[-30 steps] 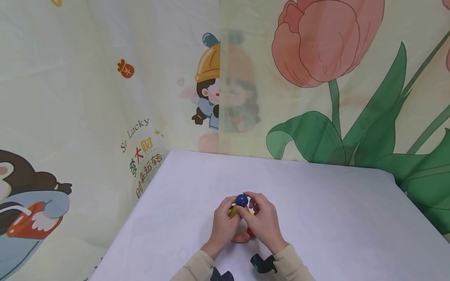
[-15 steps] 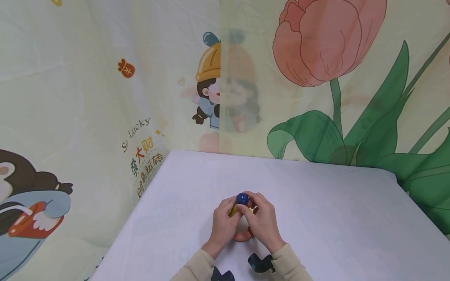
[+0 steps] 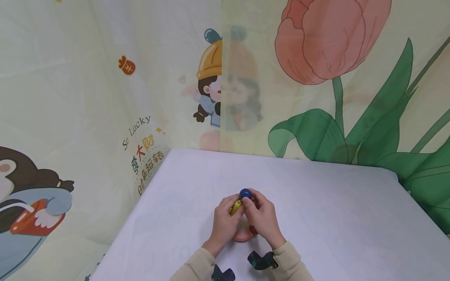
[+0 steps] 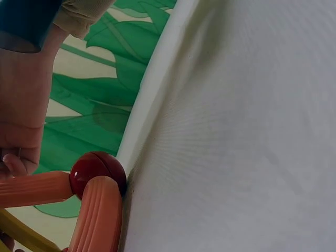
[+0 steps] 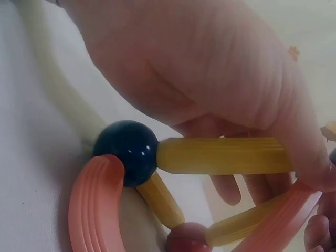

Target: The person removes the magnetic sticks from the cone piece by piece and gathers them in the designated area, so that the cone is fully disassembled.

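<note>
A ball-and-stick building piece stands between my two hands. In the head view my right hand (image 3: pixel 263 220) pinches a blue ball (image 3: pixel 245 193) at its top. My left hand (image 3: pixel 224 222) grips a yellow stick (image 3: pixel 234 208), whose free end shows just left of that ball. Lower down are a curved pink stick (image 3: pixel 242 235) and a red ball (image 3: pixel 253 230). The right wrist view shows another blue ball (image 5: pixel 126 152) joined to a yellow stick (image 5: pixel 226 155) and a curved pink stick (image 5: pixel 94 205). Pink sticks (image 4: pixel 97 215) meet a dark red ball (image 4: pixel 98 176) in the left wrist view.
A white-covered table (image 3: pixel 316 218) lies under the hands. Printed cloth (image 3: pixel 158 78) hangs along its back and left sides. Black camera mounts (image 3: pixel 261 260) sit at both wrists.
The blue ball in my right hand has shifted slightly up and right, off the yellow stick's end, which now shows. My left hand stays nearly in place.
</note>
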A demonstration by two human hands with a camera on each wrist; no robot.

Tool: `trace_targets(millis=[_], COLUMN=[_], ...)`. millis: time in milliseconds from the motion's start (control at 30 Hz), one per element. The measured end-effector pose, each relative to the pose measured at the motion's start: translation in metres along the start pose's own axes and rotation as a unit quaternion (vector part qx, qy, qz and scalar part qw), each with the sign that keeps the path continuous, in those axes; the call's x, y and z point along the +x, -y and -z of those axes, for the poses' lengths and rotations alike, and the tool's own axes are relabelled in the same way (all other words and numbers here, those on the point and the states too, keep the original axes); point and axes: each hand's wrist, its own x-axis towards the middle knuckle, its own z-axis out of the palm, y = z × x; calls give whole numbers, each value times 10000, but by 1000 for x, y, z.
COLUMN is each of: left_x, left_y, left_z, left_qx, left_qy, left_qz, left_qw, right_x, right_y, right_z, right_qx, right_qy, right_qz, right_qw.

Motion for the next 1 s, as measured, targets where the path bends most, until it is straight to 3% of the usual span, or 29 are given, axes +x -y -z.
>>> trace_targets(millis=[100,500,1000], left_x=[1,0,0], left_y=[-3,1,2], left_z=[-1,0,0], left_qx=[90,-18,174], left_qy=[-46,22,126], left_qz=[13,-225,-185], left_qw=[9999,9997,9996], right_x=[0,-1,-1], right_y=[0,-5,3], right_z=[1,2,14], right_qx=[216,614,906], right_qy=[19,88,562], right_qz=[-228,-310,-580], right_qw=[9995,9976,9926])
